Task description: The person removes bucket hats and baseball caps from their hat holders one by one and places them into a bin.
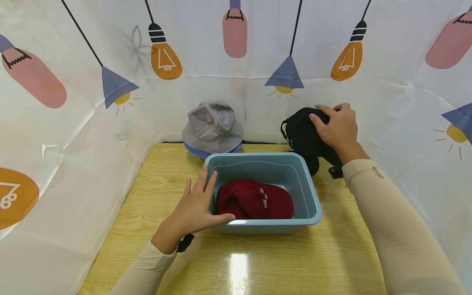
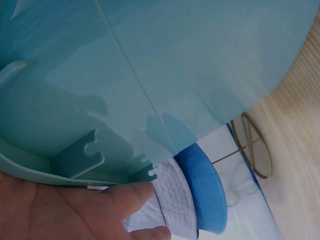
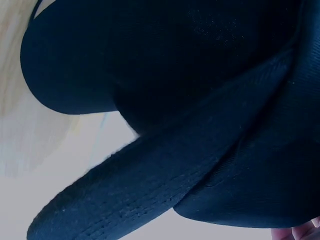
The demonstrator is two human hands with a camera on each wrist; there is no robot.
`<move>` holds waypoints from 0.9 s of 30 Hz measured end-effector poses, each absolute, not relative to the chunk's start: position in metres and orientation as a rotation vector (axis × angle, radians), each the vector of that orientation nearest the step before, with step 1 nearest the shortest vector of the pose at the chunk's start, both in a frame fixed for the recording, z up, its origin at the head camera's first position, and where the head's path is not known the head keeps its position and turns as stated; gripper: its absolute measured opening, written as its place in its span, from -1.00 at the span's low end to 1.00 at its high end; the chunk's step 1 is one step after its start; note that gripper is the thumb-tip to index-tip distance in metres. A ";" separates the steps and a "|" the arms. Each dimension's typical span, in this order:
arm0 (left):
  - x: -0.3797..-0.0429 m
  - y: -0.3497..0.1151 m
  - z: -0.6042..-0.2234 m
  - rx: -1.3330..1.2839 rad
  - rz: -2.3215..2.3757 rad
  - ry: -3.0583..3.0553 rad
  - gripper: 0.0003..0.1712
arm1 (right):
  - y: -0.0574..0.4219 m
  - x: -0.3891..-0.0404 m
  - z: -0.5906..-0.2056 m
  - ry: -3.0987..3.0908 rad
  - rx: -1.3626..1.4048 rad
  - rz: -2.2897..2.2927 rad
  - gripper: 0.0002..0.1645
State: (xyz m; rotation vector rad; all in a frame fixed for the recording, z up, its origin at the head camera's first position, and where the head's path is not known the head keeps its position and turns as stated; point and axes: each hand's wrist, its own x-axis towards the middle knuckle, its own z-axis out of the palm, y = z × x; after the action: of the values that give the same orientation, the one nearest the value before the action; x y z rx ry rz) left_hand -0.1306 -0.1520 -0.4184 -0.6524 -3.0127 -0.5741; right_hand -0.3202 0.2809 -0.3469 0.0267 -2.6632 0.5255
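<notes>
A blue-green plastic basin (image 1: 313, 205) stands on the table with a dark red baseball cap (image 1: 254, 200) lying in it. My left hand (image 1: 197, 205) rests on the basin's left rim, fingers spread and thumb along the near edge. From the left wrist view, that hand (image 2: 95, 210) lies against the rim, beside the basin's outer wall (image 2: 175, 60). At the back right, my right hand (image 1: 337, 127) grips the crown of a black baseball cap (image 1: 304, 129). The cap's brim (image 3: 150, 170) fills much of the right wrist view, where only a few fingertips (image 3: 302, 231) show.
Behind the basin's left corner, a grey bucket hat (image 1: 214, 127) sits on a blue hat (image 1: 195, 151). Another dark hat (image 1: 312, 164) lies under the black cap, right behind the basin. A printed white cloth (image 1: 250, 102) hangs around the wooden table (image 1: 287, 262).
</notes>
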 end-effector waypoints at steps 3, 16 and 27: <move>-0.130 -0.152 -0.418 -0.657 -0.574 -3.010 0.53 | 0.282 -0.321 -0.346 -2.652 0.019 0.551 -0.30; -0.131 -0.152 -0.419 -0.655 -0.570 -3.002 0.53 | 0.277 -0.321 -0.341 -2.618 -0.022 0.604 -0.31; -0.131 -0.152 -0.419 -0.657 -0.568 -3.008 0.53 | 0.273 -0.320 -0.338 -2.574 -0.024 0.596 -0.32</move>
State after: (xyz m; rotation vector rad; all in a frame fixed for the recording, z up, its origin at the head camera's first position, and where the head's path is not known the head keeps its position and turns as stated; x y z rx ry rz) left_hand -0.1307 -0.1524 -0.4190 -0.6574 -3.0076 -0.5681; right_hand -0.3203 0.2733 -0.3376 -0.0240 -2.5744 0.5959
